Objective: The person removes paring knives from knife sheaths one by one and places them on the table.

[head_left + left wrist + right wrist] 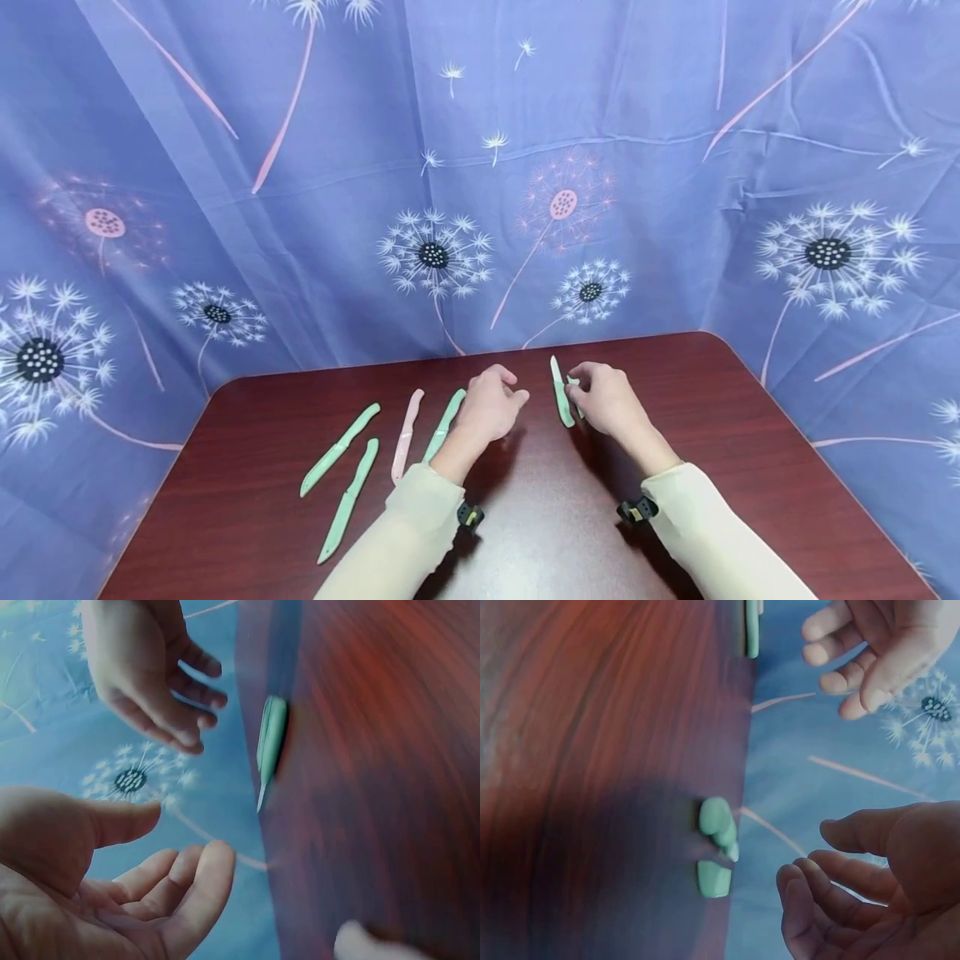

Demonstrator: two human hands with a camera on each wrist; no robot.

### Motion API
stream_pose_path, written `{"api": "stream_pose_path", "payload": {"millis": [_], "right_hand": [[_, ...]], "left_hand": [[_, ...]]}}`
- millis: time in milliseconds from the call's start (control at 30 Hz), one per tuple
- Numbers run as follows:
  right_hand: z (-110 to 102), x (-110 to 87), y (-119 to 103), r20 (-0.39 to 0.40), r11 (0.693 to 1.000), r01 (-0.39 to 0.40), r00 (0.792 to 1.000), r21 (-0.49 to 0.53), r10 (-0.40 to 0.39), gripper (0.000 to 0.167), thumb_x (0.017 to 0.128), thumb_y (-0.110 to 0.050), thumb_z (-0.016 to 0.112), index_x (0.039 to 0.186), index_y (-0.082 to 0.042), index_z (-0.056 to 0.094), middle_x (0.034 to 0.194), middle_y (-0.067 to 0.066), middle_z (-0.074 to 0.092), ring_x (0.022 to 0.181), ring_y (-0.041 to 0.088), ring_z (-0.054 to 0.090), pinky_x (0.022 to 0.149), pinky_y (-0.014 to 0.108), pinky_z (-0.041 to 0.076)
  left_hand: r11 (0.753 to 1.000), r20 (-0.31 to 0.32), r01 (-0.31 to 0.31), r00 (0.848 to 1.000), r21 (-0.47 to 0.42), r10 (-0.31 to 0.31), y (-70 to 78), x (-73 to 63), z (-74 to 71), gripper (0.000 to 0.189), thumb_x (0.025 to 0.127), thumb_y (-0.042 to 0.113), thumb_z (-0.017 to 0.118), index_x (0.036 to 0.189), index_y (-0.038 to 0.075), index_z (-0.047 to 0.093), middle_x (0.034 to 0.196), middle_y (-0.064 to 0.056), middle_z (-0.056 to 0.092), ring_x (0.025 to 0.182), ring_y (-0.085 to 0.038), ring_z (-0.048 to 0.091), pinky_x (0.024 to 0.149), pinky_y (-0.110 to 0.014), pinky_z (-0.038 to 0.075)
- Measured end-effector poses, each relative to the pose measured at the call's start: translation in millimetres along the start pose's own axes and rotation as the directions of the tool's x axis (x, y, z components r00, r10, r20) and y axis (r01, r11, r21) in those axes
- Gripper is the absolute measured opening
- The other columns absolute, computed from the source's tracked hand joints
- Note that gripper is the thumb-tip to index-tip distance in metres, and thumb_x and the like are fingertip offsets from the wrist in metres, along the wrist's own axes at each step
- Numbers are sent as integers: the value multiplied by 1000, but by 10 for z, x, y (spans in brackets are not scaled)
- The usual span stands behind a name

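Note:
In the head view, my left hand (487,406) hovers above the table with its fingers loosely bent and nothing between them. My right hand (609,400) is over the table farther right, thumb and fingers apart in the right wrist view. Beside its fingertips lies a green-handled paring knife (561,398), its pale blade pointing to the back. A second green item (714,879) lies next to that knife, partly covered by the right hand in the head view; its kind is unclear. Under my left forearm is a green knife (446,425), partly hidden.
On the left part of the dark red wooden table (247,467) lie a pink knife (407,437), a green knife (339,451) and another green knife (348,502). A blue dandelion-print cloth (337,250) hangs behind the table's back edge.

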State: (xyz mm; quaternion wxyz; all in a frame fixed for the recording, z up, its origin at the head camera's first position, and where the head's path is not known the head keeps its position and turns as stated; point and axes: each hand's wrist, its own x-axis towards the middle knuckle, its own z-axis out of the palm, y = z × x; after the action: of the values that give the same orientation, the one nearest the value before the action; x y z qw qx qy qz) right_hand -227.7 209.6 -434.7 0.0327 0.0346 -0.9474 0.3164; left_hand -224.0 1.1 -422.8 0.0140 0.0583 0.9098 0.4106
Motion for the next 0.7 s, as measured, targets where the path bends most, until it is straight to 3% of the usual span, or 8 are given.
{"api": "stream_pose_path", "payload": {"millis": [300, 500, 700], "right_hand": [[-9, -169, -115, 26, 996, 67, 997, 63, -68, 24, 100, -12, 70, 119, 1, 73, 87, 2, 75, 78, 17, 69, 77, 41, 56], [52, -332, -173, 69, 989, 86, 993, 121, -95, 24, 98, -12, 73, 119, 0, 74, 84, -1, 73, 71, 12, 66, 71, 36, 55], [139, -519, -272, 136, 986, 98, 984, 132, -116, 24, 98, -14, 75, 119, -1, 73, 85, -6, 72, 73, 8, 67, 78, 39, 57]], "left_hand": [[990, 56, 15, 998, 142, -23, -210, -135, -335, 33, 97, 22, 79, 122, 4, 68, 99, -10, 73, 90, -22, 71, 86, -44, 58], [978, 122, 39, 990, 206, -65, -352, -166, -422, 38, 99, 21, 78, 128, 1, 66, 100, -10, 70, 97, -27, 68, 90, -46, 56], [970, 151, 57, 984, 238, -95, -471, -207, -461, 40, 99, 19, 76, 131, -2, 66, 109, -13, 72, 111, -33, 67, 106, -49, 50]]}}
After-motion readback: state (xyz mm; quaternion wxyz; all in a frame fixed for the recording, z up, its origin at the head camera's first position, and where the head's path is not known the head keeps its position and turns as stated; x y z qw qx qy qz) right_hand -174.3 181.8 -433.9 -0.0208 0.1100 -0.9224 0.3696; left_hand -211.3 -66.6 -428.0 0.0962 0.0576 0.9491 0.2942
